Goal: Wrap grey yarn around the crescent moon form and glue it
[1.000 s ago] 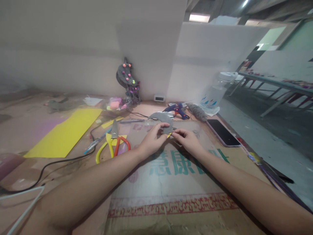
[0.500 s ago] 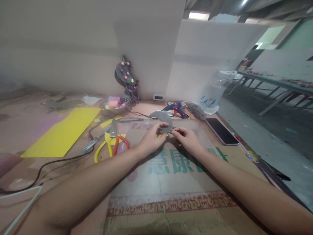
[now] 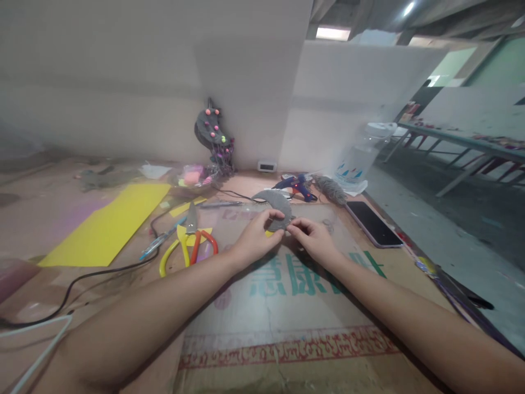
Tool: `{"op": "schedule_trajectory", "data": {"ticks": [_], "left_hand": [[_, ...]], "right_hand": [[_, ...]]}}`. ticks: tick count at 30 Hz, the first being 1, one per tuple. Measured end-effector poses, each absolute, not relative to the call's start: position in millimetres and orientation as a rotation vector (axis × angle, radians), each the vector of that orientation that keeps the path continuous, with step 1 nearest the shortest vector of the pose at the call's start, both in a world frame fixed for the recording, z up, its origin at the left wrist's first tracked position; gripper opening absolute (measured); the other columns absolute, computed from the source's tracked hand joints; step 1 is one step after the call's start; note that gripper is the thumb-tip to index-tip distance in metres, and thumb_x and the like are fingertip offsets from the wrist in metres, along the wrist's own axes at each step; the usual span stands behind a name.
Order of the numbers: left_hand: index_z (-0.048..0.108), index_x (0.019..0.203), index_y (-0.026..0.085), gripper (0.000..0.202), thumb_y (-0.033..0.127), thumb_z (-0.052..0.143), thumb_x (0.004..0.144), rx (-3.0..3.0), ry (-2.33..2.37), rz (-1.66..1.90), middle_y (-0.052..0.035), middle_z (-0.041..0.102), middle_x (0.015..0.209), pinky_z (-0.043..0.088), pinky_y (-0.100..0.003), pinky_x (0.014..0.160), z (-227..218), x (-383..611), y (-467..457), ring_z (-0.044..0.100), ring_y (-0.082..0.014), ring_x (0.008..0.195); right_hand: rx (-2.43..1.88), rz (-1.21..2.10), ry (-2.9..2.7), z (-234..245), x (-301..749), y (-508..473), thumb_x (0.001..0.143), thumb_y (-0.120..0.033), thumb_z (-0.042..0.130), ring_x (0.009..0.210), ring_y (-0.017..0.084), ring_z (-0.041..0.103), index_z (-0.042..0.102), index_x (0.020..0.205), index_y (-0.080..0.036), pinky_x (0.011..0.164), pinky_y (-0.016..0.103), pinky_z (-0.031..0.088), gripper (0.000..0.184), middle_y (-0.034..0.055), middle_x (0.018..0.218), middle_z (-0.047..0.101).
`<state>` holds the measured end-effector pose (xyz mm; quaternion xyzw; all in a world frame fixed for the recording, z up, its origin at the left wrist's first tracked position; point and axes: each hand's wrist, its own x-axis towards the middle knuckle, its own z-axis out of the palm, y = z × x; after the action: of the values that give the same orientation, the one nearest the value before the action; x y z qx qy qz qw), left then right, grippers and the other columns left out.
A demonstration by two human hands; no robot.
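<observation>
A grey crescent-shaped piece (image 3: pixel 279 203) is held up over the printed cardboard (image 3: pixel 287 312), its curved tip pointing to the far left. My left hand (image 3: pixel 259 236) is closed on its lower end, thumb below and fingers across it. At the right edge of that end, my right hand (image 3: pixel 312 236) pinches with thumb and forefinger; whatever lies between those fingertips is too small to make out. A bit of yellow shows beneath the crescent by my left thumb. Left of my hands lie scissors (image 3: pixel 191 224) with one yellow and one red handle.
Behind the crescent lie a blue glue gun (image 3: pixel 299 187) and a grey fuzzy strip (image 3: pixel 330 189). A phone (image 3: pixel 374 223) and a clear bottle (image 3: pixel 361 156) stand right. Yellow sheet (image 3: pixel 110 224), black cable (image 3: pixel 102 269) and pen (image 3: pixel 162 239) lie left. A decorated grey crescent (image 3: pixel 211 128) leans on the wall.
The view has tilted slightly, so everything sits a little lower. The crescent has turned a little in my left hand; both hands stay close together at its lower end.
</observation>
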<state>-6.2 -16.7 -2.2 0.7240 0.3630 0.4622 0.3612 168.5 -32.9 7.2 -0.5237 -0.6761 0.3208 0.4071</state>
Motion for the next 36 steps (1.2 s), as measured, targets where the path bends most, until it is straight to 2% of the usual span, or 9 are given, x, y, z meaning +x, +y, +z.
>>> {"op": "schedule_trajectory", "data": {"ticks": [7, 11, 16, 19, 22, 25, 31, 33, 36], "left_hand": [[0.054, 0.108, 0.018, 0.029, 0.018, 0.058, 0.079, 1.856, 0.926, 1.192, -0.0060, 0.062, 0.109, 0.044, -0.034, 0.096, -6, -5, -17, 0.058, -0.0184, 0.105], [0.055, 0.110, 0.017, 0.029, 0.021, 0.059, 0.081, 1.879, 0.920, 1.146, -0.0061, 0.062, 0.108, 0.045, -0.033, 0.093, -2, -6, -20, 0.057, -0.0182, 0.101], [0.056, 0.114, 0.019, 0.045, 0.033, 0.072, 0.075, 1.813, 0.855, 1.090, -0.0067, 0.062, 0.112, 0.044, -0.033, 0.093, -1, -7, -22, 0.056, -0.0205, 0.104], [0.047, 0.124, 0.019, 0.047, 0.041, 0.060, 0.085, 1.711, 0.806, 1.157, -0.0089, 0.057, 0.120, 0.044, -0.031, 0.091, 0, -7, -21, 0.056, -0.0180, 0.103], [0.054, 0.101, 0.017, 0.025, 0.039, 0.046, 0.093, 1.669, 0.909, 1.246, -0.0057, 0.060, 0.099, 0.045, -0.028, 0.084, 2, -7, -19, 0.057, -0.0163, 0.092], [0.056, 0.080, 0.017, 0.027, 0.034, 0.040, 0.093, 1.697, 1.037, 1.187, -0.0022, 0.058, 0.081, 0.043, -0.027, 0.075, 4, -8, -16, 0.055, -0.0157, 0.082], [0.064, 0.094, 0.016, 0.026, 0.027, 0.042, 0.089, 1.623, 1.010, 1.122, -0.0030, 0.064, 0.086, 0.043, -0.026, 0.076, -1, -5, -11, 0.057, -0.0156, 0.083], [0.066, 0.089, 0.016, 0.024, 0.028, 0.046, 0.087, 1.605, 0.985, 1.110, -0.0022, 0.064, 0.082, 0.043, -0.025, 0.072, -1, -3, -10, 0.057, -0.0149, 0.079], [0.066, 0.078, 0.014, 0.029, 0.040, 0.054, 0.083, 1.613, 1.018, 1.060, -0.0020, 0.063, 0.074, 0.041, -0.024, 0.063, 2, -3, -9, 0.055, -0.0145, 0.070]], "right_hand": [[-1.296, 0.877, -1.730, 11, 168, -34, 0.084, -0.047, 0.053, 0.054, 0.012, 0.047, 0.060, 0.079, -0.019, 0.050, 0.024, 0.038, 0.030, -0.0021, 0.063, 0.054], [-1.279, 0.876, -1.788, 14, 168, -33, 0.084, -0.047, 0.052, 0.053, 0.013, 0.047, 0.056, 0.068, -0.019, 0.051, 0.025, 0.037, 0.033, -0.0024, 0.057, 0.052], [-1.325, 0.993, -1.722, 6, 172, -29, 0.085, -0.052, 0.052, 0.046, 0.011, 0.038, 0.053, 0.068, -0.020, 0.043, 0.024, 0.029, 0.036, -0.0042, 0.053, 0.045], [-1.324, 1.049, -1.646, 0, 175, -25, 0.083, -0.055, 0.053, 0.046, 0.010, 0.039, 0.055, 0.071, -0.019, 0.043, 0.023, 0.030, 0.039, -0.0039, 0.056, 0.045], [-1.330, 1.110, -1.543, -1, 176, -23, 0.079, -0.061, 0.056, 0.044, 0.009, 0.036, 0.054, 0.072, -0.019, 0.042, 0.023, 0.029, 0.042, -0.0059, 0.052, 0.040], [-1.331, 1.136, -1.488, 3, 175, -25, 0.074, -0.065, 0.058, 0.043, 0.009, 0.034, 0.052, 0.069, -0.019, 0.041, 0.022, 0.028, 0.046, -0.0066, 0.051, 0.038], [-1.340, 1.082, -1.543, 1, 175, -25, 0.072, -0.067, 0.059, 0.045, 0.009, 0.035, 0.055, 0.069, -0.019, 0.041, 0.022, 0.030, 0.048, -0.0054, 0.053, 0.040], [-1.324, 1.089, -1.587, -1, 176, -25, 0.076, -0.065, 0.057, 0.046, 0.010, 0.037, 0.057, 0.071, -0.018, 0.042, 0.022, 0.031, 0.046, -0.0043, 0.055, 0.043], [-1.266, 1.065, -1.707, -3, 177, -25, 0.080, -0.060, 0.055, 0.054, 0.013, 0.045, 0.058, 0.070, -0.018, 0.049, 0.024, 0.038, 0.043, -0.0004, 0.062, 0.051]]}}
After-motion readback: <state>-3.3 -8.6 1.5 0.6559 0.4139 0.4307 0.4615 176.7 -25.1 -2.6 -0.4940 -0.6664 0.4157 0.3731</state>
